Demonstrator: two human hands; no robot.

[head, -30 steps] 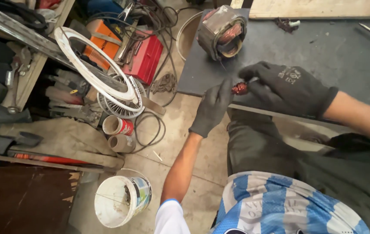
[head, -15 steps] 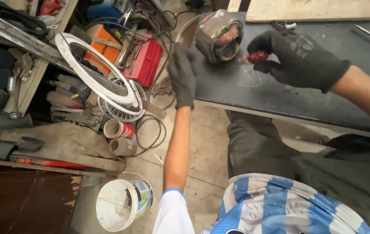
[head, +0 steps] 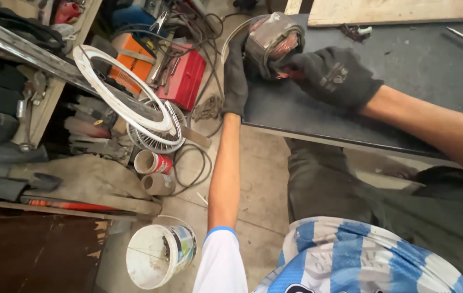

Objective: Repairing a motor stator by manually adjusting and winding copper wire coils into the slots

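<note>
Hands [head: 235, 76] [head: 333, 73] now both on motor stator [head: 273, 39], no longer apart

Motor stator [head: 273, 40]: grey metal housing, copper-red windings showing inside. Sits tilted at the dark surface [head: 416, 81] near-left corner, open end facing right, gripped from both sides.

Orange rectangular box [head: 132, 61] with dark print at ten o'clock, tilted among cables. Red rectangular case [head: 186, 77] just beside it toward eleven. Red-and-white labelled can [head: 154, 161] left of centre, lying open-mouthed. White bucket [head: 158, 254] bearing a colourful blue-green label at seven o'clock.
</note>
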